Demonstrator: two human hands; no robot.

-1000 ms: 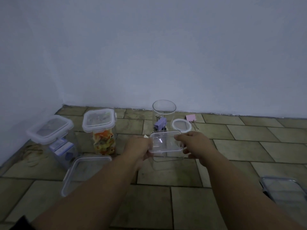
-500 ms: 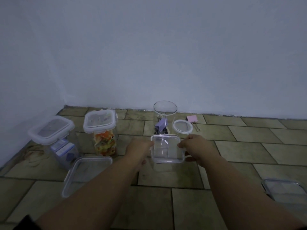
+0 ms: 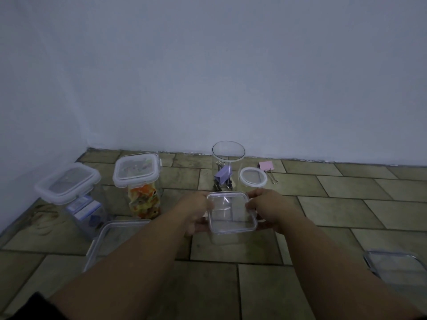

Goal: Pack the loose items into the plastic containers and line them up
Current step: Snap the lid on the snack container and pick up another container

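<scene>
A clear square plastic container [image 3: 231,213] stands open in the middle of the tiled floor. My left hand [image 3: 196,211] grips its left side and my right hand [image 3: 269,210] grips its right side. Behind it stands a tall round clear jar [image 3: 227,166] with a purple binder clip [image 3: 222,175] and darker clips inside. The jar's round lid [image 3: 253,177] lies to its right. A loose pink binder clip [image 3: 266,166] rests near the wall.
Two lidded containers stand at the left: one holding colourful wrappers [image 3: 141,181], one holding a blue-white box [image 3: 71,195]. Rubber bands [image 3: 45,219] lie by the left wall. One loose rectangular lid [image 3: 108,241] lies at near left, and another [image 3: 399,271] at near right.
Both hands have drawn the square container nearer to me and lower in view, and its open top now faces up at me.
</scene>
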